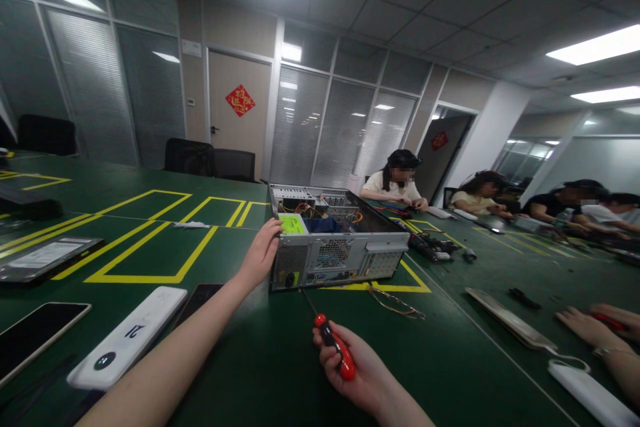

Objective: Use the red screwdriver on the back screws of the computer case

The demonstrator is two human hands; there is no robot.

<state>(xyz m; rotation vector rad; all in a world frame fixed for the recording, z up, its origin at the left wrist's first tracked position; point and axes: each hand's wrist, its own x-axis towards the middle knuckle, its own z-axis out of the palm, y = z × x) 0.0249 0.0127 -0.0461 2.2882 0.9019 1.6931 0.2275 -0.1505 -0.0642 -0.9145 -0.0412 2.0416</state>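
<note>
A grey computer case lies on its side with its top open and its rear panel facing me. Inside its left corner sits a power supply with a bright green label. My left hand grips that corner, fingers bent over the top edge. Lower down, my right hand is closed round a screwdriver with a red and black handle. Its thin shaft points up and left at the bottom edge of the rear panel; whether the tip touches is too small to tell.
On the left lie a white power bank, a phone and a hard drive. Glasses lie before the case, black cables beyond it. Another person's hands work at right; several people sit farther off.
</note>
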